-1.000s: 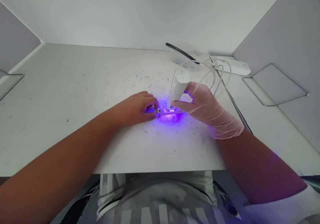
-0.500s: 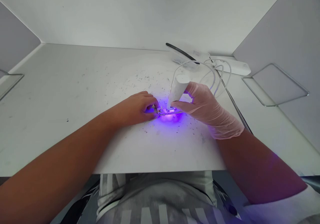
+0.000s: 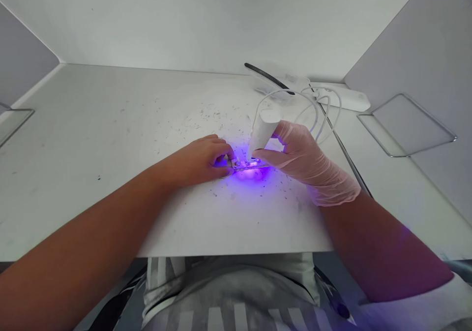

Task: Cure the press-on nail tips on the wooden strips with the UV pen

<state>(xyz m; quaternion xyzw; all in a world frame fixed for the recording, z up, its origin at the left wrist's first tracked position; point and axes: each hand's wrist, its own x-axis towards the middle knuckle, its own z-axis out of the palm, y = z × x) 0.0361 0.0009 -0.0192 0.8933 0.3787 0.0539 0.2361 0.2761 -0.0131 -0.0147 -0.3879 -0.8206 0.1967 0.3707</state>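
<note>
My bare left hand (image 3: 208,158) pinches the left end of a small, flat, clear-looking strip (image 3: 239,165) lying on the white table. In a thin translucent glove, my right hand (image 3: 300,154) is closed around a white corded UV lamp (image 3: 264,130). The lamp leans slightly, its lower end just over the strip. Violet light spreads across the strip and the tabletop around it. Glare hides the strip's details, and I cannot tell whether the lamp touches it. Some fingers of my right hand are behind the lamp.
Behind my right hand lie a looped white cable (image 3: 334,124), a clear plastic container (image 3: 273,87) with a black bar (image 3: 269,78) across it, and a white power strip (image 3: 344,98). Small dark specks dot the table (image 3: 92,124). Wire frames (image 3: 405,124) stand at both side walls.
</note>
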